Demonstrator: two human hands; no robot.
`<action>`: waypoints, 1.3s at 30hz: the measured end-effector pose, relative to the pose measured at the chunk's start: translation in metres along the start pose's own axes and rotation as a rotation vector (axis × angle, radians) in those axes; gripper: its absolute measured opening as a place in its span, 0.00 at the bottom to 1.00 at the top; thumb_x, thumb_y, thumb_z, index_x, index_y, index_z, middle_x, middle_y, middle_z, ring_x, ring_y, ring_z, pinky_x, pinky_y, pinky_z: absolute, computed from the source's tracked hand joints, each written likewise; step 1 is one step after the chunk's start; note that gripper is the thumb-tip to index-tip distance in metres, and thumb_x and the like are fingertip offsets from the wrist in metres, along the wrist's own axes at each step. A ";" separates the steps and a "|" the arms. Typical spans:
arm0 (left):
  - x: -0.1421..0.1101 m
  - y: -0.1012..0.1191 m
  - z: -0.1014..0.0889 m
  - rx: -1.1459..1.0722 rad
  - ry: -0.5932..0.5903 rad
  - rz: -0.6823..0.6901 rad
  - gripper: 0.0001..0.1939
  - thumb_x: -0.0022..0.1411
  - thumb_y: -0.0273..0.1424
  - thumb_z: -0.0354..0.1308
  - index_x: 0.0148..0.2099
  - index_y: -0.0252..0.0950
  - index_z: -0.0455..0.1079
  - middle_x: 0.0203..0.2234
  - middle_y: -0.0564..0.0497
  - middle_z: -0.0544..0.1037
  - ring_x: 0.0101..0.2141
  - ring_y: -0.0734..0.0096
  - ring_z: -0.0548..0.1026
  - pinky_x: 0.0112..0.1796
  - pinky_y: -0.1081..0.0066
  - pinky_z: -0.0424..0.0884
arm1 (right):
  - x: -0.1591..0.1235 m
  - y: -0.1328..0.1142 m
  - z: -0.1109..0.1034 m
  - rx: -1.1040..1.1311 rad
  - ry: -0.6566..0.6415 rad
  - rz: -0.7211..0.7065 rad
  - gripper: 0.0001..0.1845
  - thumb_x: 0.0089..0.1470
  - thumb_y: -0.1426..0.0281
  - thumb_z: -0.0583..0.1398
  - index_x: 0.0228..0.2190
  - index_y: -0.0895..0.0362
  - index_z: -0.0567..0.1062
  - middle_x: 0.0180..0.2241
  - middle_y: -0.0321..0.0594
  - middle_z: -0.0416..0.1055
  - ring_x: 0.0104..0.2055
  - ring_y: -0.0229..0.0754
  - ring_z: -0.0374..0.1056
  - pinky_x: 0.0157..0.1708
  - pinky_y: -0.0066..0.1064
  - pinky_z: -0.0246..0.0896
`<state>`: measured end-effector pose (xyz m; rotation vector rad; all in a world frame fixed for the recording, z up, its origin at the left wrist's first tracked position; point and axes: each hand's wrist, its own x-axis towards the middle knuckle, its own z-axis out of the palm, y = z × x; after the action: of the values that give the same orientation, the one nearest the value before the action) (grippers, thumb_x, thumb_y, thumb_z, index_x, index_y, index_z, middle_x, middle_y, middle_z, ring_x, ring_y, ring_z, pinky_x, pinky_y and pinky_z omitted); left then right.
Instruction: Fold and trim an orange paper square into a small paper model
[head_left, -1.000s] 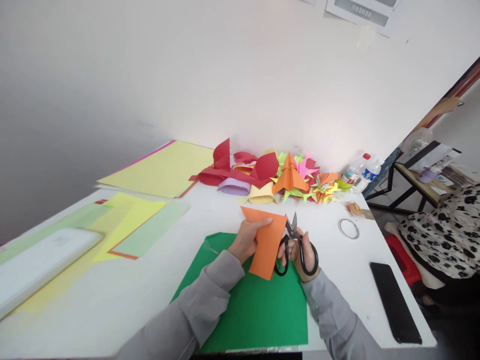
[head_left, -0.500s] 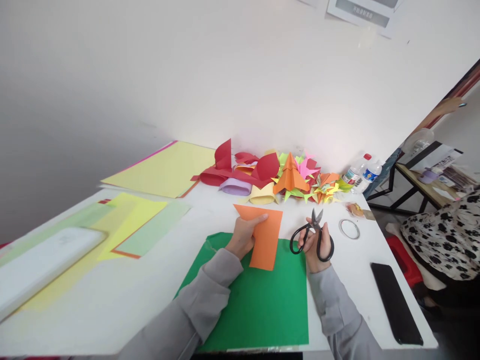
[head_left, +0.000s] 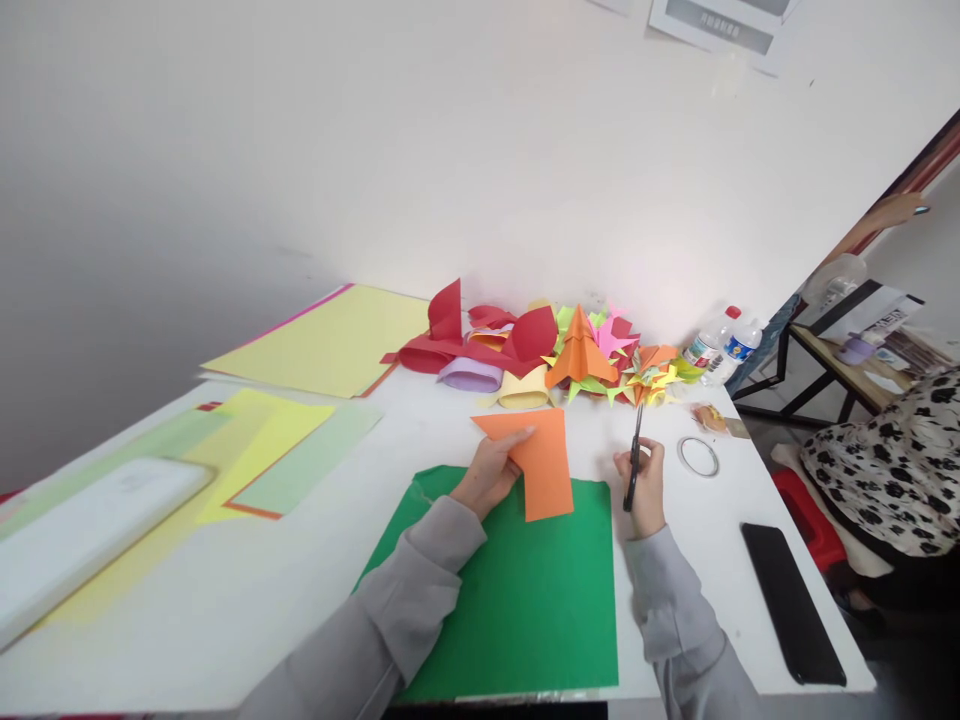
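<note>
- Grasps a flat orange paper piece (head_left: 551, 465), angular, with a pointed left corner and a broad strip running down, in the left hand (head_left: 491, 475), thumb pressed on top.
- Grips black-handled metal scissors (head_left: 634, 468) in the right hand (head_left: 649, 490), fingers curled at the handles, blades pointing away and seen edge-on; cannot tell how far apart.
- Keeps scissors and orange paper piece well apart, the latter to the left, above the far part of a large green rectangular sheet (head_left: 525, 600) on a white tabletop (head_left: 277, 620).
- Faces, along the wall, red curved paper shapes (head_left: 446, 315), a lilac paper band (head_left: 470, 376), a pale yellow pointed paper band (head_left: 523, 388) and a large orange folded paper shape (head_left: 580, 350) among green, pink and yellow ones.
- Has two clear plastic bottles (head_left: 731, 360) just beside that pile, on the right.
- Has a thin silvery ring (head_left: 697, 457) and a black flat rectangular object (head_left: 793, 605) on the right.
- Has large pale yellow sheets (head_left: 322, 345), a pale green sheet (head_left: 307, 460) and a white rounded slab-like object (head_left: 97, 510) on the left.
- Shares the room with a person in a black-and-white patterned garment (head_left: 892, 470), at far right.
</note>
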<state>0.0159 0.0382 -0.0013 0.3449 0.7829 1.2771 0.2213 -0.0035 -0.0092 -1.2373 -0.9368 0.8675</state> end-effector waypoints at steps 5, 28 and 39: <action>0.004 -0.001 -0.003 0.008 -0.046 -0.002 0.13 0.44 0.19 0.65 0.36 0.29 0.72 0.30 0.46 0.80 0.27 0.66 0.78 0.29 0.70 0.76 | 0.016 0.007 -0.014 -0.413 0.168 -0.103 0.25 0.37 0.72 0.62 0.40 0.54 0.64 0.25 0.29 0.65 0.26 0.38 0.62 0.30 0.30 0.57; 0.001 -0.004 -0.002 0.028 -0.143 -0.012 0.17 0.45 0.20 0.66 0.40 0.29 0.73 0.34 0.44 0.81 0.34 0.62 0.79 0.34 0.66 0.78 | 0.024 0.007 -0.043 -1.717 0.449 -0.111 0.21 0.56 0.68 0.51 0.48 0.66 0.69 0.35 0.60 0.72 0.38 0.58 0.70 0.37 0.43 0.55; 0.002 -0.006 -0.003 0.087 -0.168 0.009 0.17 0.46 0.23 0.67 0.41 0.28 0.72 0.35 0.43 0.80 0.34 0.62 0.79 0.35 0.66 0.77 | 0.025 -0.011 -0.040 -1.691 0.303 0.067 0.16 0.56 0.67 0.53 0.38 0.67 0.73 0.33 0.59 0.74 0.37 0.53 0.73 0.35 0.38 0.59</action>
<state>0.0183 0.0377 -0.0084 0.5194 0.6957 1.2077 0.2684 0.0034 0.0016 -2.6909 -1.3670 -0.3378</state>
